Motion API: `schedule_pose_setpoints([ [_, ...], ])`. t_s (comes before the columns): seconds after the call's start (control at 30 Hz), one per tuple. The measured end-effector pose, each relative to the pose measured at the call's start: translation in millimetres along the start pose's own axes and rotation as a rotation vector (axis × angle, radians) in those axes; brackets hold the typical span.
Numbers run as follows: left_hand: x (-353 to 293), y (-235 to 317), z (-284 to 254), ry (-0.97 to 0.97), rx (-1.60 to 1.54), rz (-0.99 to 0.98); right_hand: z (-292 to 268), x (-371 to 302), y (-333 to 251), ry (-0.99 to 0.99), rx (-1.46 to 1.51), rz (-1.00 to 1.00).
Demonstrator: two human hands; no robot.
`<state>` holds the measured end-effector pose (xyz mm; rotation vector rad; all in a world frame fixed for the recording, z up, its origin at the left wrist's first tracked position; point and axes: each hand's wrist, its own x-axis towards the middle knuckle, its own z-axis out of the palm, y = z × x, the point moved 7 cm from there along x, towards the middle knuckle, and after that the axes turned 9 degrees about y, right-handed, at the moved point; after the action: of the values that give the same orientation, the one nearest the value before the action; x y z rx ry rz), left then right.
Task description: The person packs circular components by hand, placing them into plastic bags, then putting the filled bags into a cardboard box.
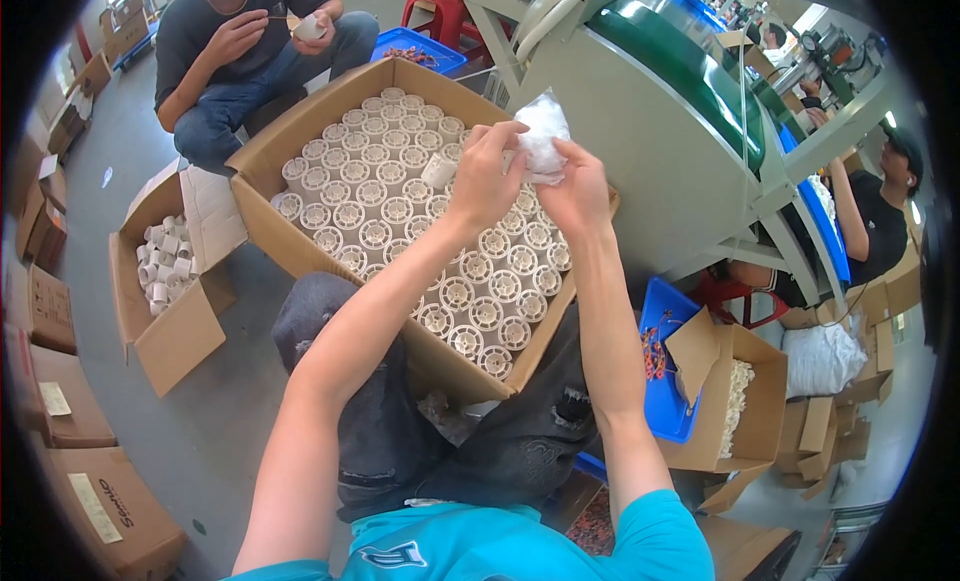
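Between both hands I hold a small clear plastic bag [543, 133] with white contents I cannot make out. My left hand [487, 176] pinches its left edge with the fingertips. At its lower right, my right hand [578, 189] grips the plastic between thumb and fingers. Below them stands a large cardboard box [275, 243] in front of my knees. Rows of round white plastic parts with spoked tops [457, 293] fill it. A white cylindrical part [438, 171] lies on its side on top of the rows, just left of my left hand.
A small box [150, 331] of white cylinders stands at left. On the right are a blue tray [655, 396] with orange-and-red pieces and a box [765, 381] of pale parts. A co-worker [255, 71] sits beyond the large box. A conveyor machine [640, 131] borders the right.
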<state>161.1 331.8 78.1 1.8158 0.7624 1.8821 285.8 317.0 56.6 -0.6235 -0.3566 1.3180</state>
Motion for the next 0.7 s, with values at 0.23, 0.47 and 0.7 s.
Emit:
schedule_pose_setpoints([
  [0.23, -14, 28, 10, -0.108, 0.120, 0.411, -23, 7, -3, 0.157, -0.204, -0.329],
  [0.47, -18, 28, 16, -0.158, 0.134, 0.430, -26, 6, -3, 0.190, -0.177, -0.254],
  [0.7, 2, -6, 3, -0.080, -0.001, 0.001, 1, 2, 4, -0.053, -0.161, -0.146],
])
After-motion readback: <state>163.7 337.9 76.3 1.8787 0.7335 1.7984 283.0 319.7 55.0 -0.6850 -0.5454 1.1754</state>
